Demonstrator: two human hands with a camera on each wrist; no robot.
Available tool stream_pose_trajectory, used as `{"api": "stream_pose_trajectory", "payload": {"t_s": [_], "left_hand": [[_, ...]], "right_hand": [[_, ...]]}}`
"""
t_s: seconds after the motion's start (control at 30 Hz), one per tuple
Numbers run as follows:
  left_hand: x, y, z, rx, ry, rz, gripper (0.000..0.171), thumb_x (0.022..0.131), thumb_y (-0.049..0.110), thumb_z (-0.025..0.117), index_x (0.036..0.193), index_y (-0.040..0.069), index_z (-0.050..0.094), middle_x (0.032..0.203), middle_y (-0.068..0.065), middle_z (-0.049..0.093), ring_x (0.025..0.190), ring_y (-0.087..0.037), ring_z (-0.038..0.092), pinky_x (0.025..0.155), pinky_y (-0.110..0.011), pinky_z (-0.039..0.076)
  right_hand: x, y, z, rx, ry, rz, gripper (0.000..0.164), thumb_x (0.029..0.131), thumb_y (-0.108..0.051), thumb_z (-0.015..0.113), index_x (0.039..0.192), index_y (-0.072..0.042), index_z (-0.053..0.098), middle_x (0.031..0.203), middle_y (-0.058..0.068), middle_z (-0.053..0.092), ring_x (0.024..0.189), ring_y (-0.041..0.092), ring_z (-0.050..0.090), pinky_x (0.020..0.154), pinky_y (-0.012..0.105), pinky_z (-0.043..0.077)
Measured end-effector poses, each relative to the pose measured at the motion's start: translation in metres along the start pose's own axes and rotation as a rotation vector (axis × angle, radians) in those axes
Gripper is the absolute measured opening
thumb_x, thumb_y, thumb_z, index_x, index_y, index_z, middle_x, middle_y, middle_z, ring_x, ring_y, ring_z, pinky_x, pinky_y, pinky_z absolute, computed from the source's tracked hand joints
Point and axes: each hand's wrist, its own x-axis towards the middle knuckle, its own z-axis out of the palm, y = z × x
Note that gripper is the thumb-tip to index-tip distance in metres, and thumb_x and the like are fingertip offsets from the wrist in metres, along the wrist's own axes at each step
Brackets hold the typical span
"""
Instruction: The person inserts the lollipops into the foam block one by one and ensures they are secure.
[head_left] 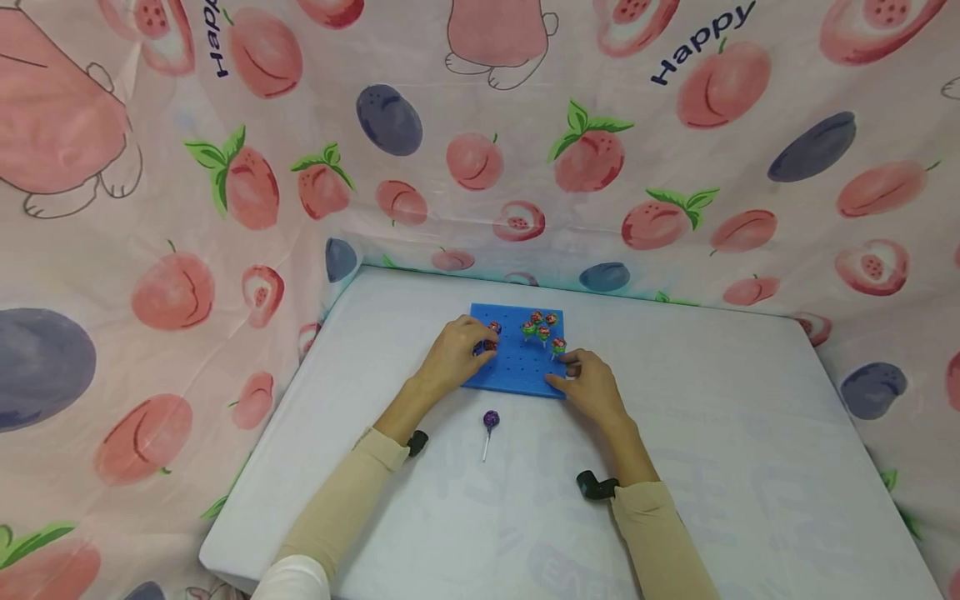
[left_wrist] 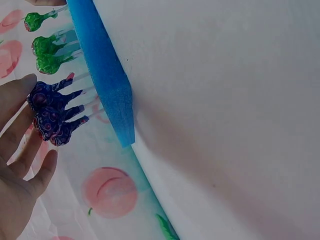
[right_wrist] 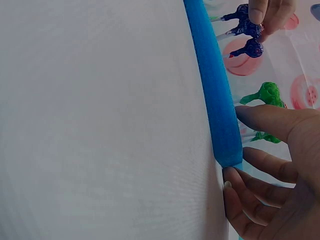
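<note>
A blue board (head_left: pixel 517 382) with rows of small holes lies on the white table. My left hand (head_left: pixel 456 352) is over its left side, thumb and fingers pinching the head of a purple-wrapped lollipop (left_wrist: pixel 47 122) among several standing there on their sticks. At the board's near right corner, my right hand (head_left: pixel 594 383) grips the edge, thumb and fingers on different sides of the corner. Several green-and-red lollipops (head_left: pixel 543 332) stand upright along the right part. One more purple lollipop (head_left: pixel 491 419) lies on the table in front of the board, its stick pointing toward me.
The table (head_left: pixel 720 433) has a white cover. Behind it and on the left hangs a pink curtain (head_left: pixel 480 217) printed with fruit. A dark wrist camera (head_left: pixel 596 485) sits by the right sleeve, and another (head_left: pixel 417 442) by the left.
</note>
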Motion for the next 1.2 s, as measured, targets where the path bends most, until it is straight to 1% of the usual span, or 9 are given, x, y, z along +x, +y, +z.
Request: {"api": "stream_pose_trajectory", "payload": {"t_s": [0.13, 0.23, 0.37, 0.5, 0.67, 0.8, 0.87, 1.0, 1.2], "left_hand": [[-0.002, 0.000, -0.001, -0.011, -0.007, -0.009, 0.023, 0.088, 0.011, 0.086, 0.110, 0.006, 0.080, 0.109, -0.003, 0.077, 0.113, -0.022, 0.061, 0.103, -0.041, 0.050], [-0.003, 0.001, -0.002, -0.013, -0.003, -0.004, 0.023, 0.088, 0.011, 0.086, 0.110, 0.007, 0.080, 0.118, -0.003, 0.076, 0.117, -0.021, 0.060, 0.104, -0.038, 0.050], [-0.002, 0.003, -0.007, -0.034, 0.050, 0.038, 0.024, 0.086, 0.009, 0.087, 0.109, 0.008, 0.079, 0.126, -0.005, 0.073, 0.122, -0.022, 0.059, 0.108, -0.036, 0.048], [0.000, 0.008, -0.012, -0.069, 0.104, 0.081, 0.026, 0.086, 0.007, 0.087, 0.110, 0.006, 0.078, 0.127, -0.008, 0.071, 0.123, -0.023, 0.058, 0.109, -0.035, 0.047], [-0.001, 0.018, -0.021, -0.095, 0.123, 0.119, 0.027, 0.086, 0.009, 0.087, 0.111, 0.005, 0.077, 0.124, -0.007, 0.070, 0.119, -0.021, 0.059, 0.108, -0.034, 0.048], [-0.004, 0.030, -0.028, -0.125, 0.099, 0.104, 0.026, 0.088, 0.013, 0.086, 0.111, 0.009, 0.077, 0.117, -0.003, 0.067, 0.112, -0.018, 0.063, 0.100, -0.030, 0.053], [-0.008, 0.036, -0.032, -0.150, 0.080, 0.083, 0.024, 0.088, 0.014, 0.086, 0.111, 0.010, 0.077, 0.113, -0.002, 0.066, 0.103, -0.018, 0.065, 0.088, -0.026, 0.056], [-0.013, 0.046, -0.036, -0.189, 0.039, 0.058, 0.020, 0.090, 0.015, 0.085, 0.107, 0.012, 0.076, 0.104, 0.001, 0.065, 0.085, -0.017, 0.064, 0.073, -0.022, 0.053], [-0.019, 0.053, -0.035, -0.186, -0.015, 0.040, 0.018, 0.090, 0.015, 0.084, 0.106, 0.011, 0.077, 0.103, 0.004, 0.064, 0.082, -0.013, 0.061, 0.069, -0.021, 0.051]], "right_hand": [[0.000, 0.001, 0.001, -0.003, 0.000, 0.003, 0.050, 0.090, -0.031, 0.084, 0.127, -0.002, 0.067, 0.111, 0.015, 0.068, 0.102, 0.029, 0.063, 0.087, 0.046, 0.054], [0.001, 0.001, 0.001, -0.004, -0.001, 0.002, 0.050, 0.090, -0.030, 0.084, 0.127, -0.002, 0.067, 0.111, 0.015, 0.068, 0.102, 0.029, 0.063, 0.087, 0.046, 0.054], [0.001, 0.001, 0.001, -0.002, -0.001, -0.001, 0.050, 0.090, -0.030, 0.084, 0.127, -0.002, 0.067, 0.111, 0.015, 0.068, 0.102, 0.030, 0.063, 0.087, 0.046, 0.054], [0.001, 0.000, 0.001, -0.003, 0.000, 0.005, 0.049, 0.091, -0.030, 0.083, 0.127, -0.002, 0.067, 0.111, 0.015, 0.067, 0.103, 0.030, 0.063, 0.088, 0.046, 0.054], [0.000, 0.001, 0.002, -0.001, 0.003, 0.009, 0.049, 0.090, -0.030, 0.084, 0.127, -0.002, 0.067, 0.112, 0.015, 0.068, 0.103, 0.030, 0.063, 0.087, 0.046, 0.054], [0.001, 0.001, 0.002, 0.000, 0.007, 0.008, 0.049, 0.090, -0.031, 0.084, 0.127, -0.003, 0.067, 0.113, 0.015, 0.068, 0.104, 0.030, 0.064, 0.088, 0.047, 0.055], [0.001, 0.001, 0.002, -0.001, 0.003, 0.008, 0.049, 0.091, -0.031, 0.083, 0.127, -0.003, 0.067, 0.113, 0.015, 0.068, 0.104, 0.030, 0.064, 0.088, 0.047, 0.055], [0.001, 0.000, 0.001, -0.001, 0.001, 0.008, 0.050, 0.091, -0.031, 0.083, 0.127, -0.003, 0.067, 0.113, 0.016, 0.068, 0.103, 0.031, 0.064, 0.087, 0.047, 0.055], [0.001, 0.000, 0.001, -0.009, -0.004, 0.016, 0.050, 0.091, -0.032, 0.083, 0.128, -0.003, 0.067, 0.114, 0.016, 0.068, 0.105, 0.031, 0.065, 0.088, 0.048, 0.055]]}}
